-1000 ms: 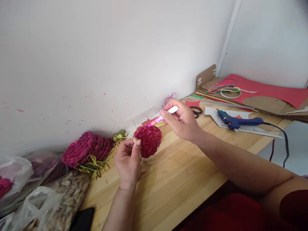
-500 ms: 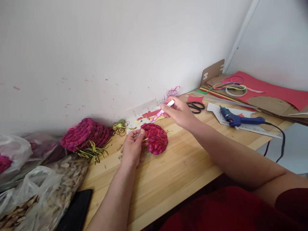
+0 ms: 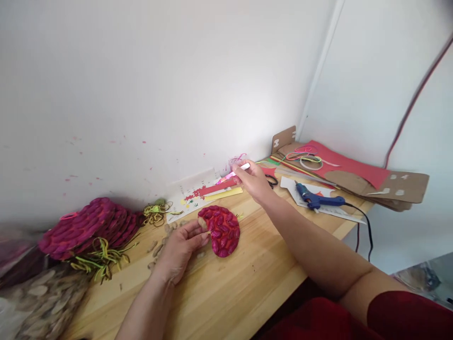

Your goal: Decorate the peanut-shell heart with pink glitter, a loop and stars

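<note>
Left hand (image 3: 179, 250) pinching edge of red disc (image 3: 221, 230) lying on table (image 3: 230, 293), right hand (image 3: 253, 182) well apart behind it, closed on pink-tipped stick (image 3: 236, 173), bag (image 3: 42, 297) of pale seeds far left of left hand, print on sheet (image 3: 187, 196) by right hand unreadable

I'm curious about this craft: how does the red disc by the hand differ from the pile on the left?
The single disc lies flat on the table; the pile of discs leans overlapped by the wall. The left hand pinches the single disc's edge; nothing touches the pile. The right hand, holding a pink pen, touches neither. Yellow-green cords trail from the pile; few show at the single disc. Both are round, magenta and scaly-looking.
</note>
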